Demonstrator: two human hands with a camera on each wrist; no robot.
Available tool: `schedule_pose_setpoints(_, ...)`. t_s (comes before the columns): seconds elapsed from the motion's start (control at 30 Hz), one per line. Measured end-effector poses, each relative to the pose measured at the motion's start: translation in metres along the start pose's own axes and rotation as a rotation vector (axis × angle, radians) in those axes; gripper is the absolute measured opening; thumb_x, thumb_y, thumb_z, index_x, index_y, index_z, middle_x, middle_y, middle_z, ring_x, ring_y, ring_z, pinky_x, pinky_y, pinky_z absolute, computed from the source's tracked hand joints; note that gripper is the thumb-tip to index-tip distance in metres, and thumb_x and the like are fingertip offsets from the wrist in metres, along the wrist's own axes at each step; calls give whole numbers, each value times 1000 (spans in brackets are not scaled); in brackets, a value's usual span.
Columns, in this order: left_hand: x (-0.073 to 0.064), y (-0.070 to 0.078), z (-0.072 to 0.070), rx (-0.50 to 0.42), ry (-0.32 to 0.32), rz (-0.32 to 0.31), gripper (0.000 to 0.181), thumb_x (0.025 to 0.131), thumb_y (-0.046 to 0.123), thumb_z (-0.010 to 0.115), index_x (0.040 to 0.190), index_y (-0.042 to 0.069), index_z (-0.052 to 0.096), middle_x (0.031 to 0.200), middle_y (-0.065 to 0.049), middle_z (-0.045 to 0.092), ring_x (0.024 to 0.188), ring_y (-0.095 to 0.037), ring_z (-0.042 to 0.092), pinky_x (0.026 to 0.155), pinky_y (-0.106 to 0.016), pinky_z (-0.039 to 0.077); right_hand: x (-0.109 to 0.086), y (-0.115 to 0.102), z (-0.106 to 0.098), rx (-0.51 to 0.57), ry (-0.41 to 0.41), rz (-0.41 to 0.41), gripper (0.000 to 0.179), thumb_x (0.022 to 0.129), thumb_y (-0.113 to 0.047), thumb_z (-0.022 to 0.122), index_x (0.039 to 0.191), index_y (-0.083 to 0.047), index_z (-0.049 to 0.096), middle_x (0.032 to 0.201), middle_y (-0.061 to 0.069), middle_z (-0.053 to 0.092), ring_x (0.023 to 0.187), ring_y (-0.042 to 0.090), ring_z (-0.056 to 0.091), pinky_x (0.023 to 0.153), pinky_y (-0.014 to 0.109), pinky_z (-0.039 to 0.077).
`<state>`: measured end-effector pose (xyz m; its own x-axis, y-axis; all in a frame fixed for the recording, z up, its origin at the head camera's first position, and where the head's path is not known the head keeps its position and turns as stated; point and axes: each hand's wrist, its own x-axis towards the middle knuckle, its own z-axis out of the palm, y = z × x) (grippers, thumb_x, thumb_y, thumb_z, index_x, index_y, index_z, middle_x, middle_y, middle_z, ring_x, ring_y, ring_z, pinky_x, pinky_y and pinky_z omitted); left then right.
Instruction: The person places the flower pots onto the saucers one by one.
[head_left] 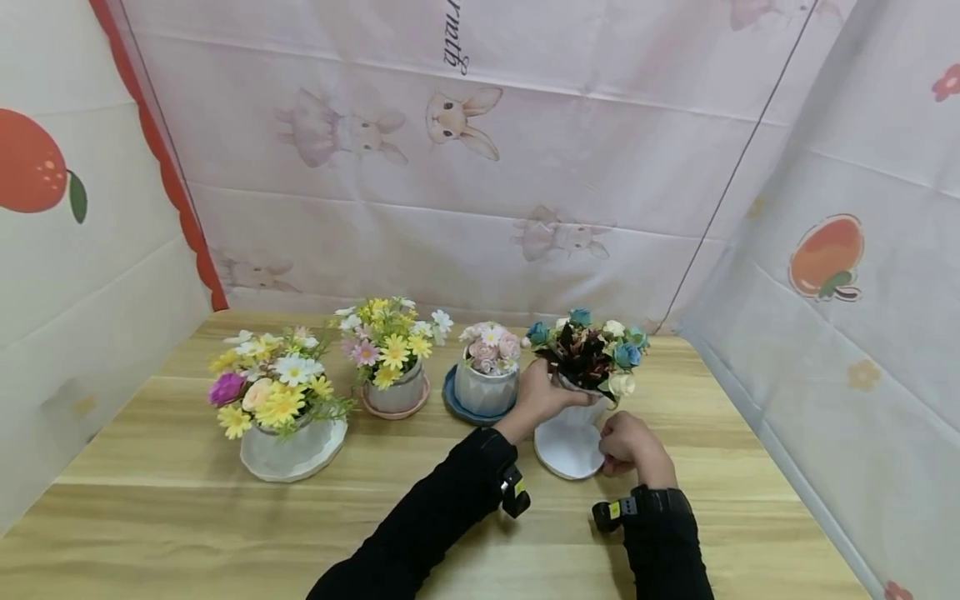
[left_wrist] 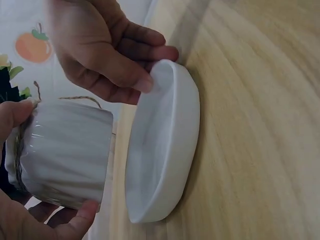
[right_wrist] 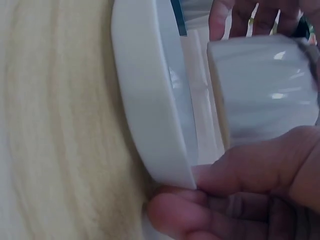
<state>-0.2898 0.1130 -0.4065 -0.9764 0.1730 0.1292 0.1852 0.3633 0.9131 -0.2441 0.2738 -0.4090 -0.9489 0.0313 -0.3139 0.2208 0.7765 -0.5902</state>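
Observation:
My left hand (head_left: 540,395) grips a white ceramic flower pot (left_wrist: 70,150) with twine around its neck. Blue and cream artificial flowers with dark leaves (head_left: 587,350) fill this pot. Just below it a white saucer (head_left: 567,458) sits on the table, and both wrist views show a gap between pot base and saucer. With thumb and fingers, my right hand (head_left: 636,446) pinches the saucer's near right rim. Up close, the right wrist view shows the right thumb over the rim of the saucer (right_wrist: 147,95) and fingers beneath its edge.
Left of my hands, a pink-rose pot (head_left: 486,390) stands on a blue saucer (head_left: 457,404). Farther left are a daisy pot (head_left: 397,392) on a pink saucer and a mixed-flower pot on a white saucer (head_left: 292,462). Printed cloth walls (head_left: 480,192) enclose the wooden table (head_left: 225,533).

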Motion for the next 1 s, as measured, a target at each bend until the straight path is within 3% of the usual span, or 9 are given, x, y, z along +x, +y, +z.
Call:
schedule_pose_setpoints(0.13, -5, 3, -6, -6, 9, 13, 80, 61, 40, 87, 125, 5, 53, 113, -9, 57, 101, -26, 55, 79, -34, 49, 0, 1, 0, 25, -10, 3, 9, 79, 6, 50, 75, 2, 57, 56, 11, 58, 48, 19, 59, 45, 30, 50)
schedule_pose_setpoints(0.37, -19, 5, -15, -16, -32, -42, 87, 56, 36, 90, 125, -2, 51, 115, -14, 56, 103, -29, 54, 79, -36, 49, 2, -1, 1, 83, -39, 28, 7, 80, 8, 51, 85, 4, 55, 59, 14, 59, 49, 22, 60, 46, 32, 51)
schedule_pose_setpoints(0.5, -23, 3, -18, -12, -38, -23, 87, 53, 35, 91, 121, -4, 53, 112, -14, 58, 100, -28, 55, 78, -35, 50, 2, -5, 1, 96, -51, 53, 14, 82, 9, 50, 94, 9, 55, 60, 16, 60, 51, 23, 61, 48, 34, 52)
schedule_pose_setpoints(0.63, -27, -2, -20, -40, -44, 33, 73, 52, 28, 92, 111, 0, 60, 101, -8, 61, 87, -21, 57, 69, -30, 50, -1, -8, 0, 101, -76, 68, 25, 85, 8, 49, 108, 15, 53, 63, 17, 61, 54, 25, 62, 52, 35, 54)
schedule_pose_setpoints(0.73, -31, -5, -19, -50, -70, 52, 68, 54, 26, 92, 109, 1, 61, 98, -6, 61, 80, -17, 55, 64, -28, 49, -4, -9, -2, 112, -103, 69, 22, 88, 7, 48, 106, 18, 53, 65, 18, 63, 57, 25, 63, 55, 34, 55)
schedule_pose_setpoints(0.87, -36, -7, -18, -52, -91, 29, 75, 56, 26, 91, 115, -2, 55, 105, -11, 57, 83, -18, 54, 66, -30, 49, -6, -8, -3, 131, -111, 43, 22, 89, 7, 49, 108, 19, 52, 66, 19, 64, 60, 28, 64, 57, 36, 55)
schedule_pose_setpoints(1.0, -36, -10, -16, -61, -101, 27, 71, 55, 24, 91, 111, -1, 56, 98, -9, 57, 78, -20, 54, 64, -30, 47, -7, -3, -3, 171, -88, 17, 32, 88, 8, 49, 118, 18, 45, 66, 20, 63, 60, 31, 64, 56, 39, 55)
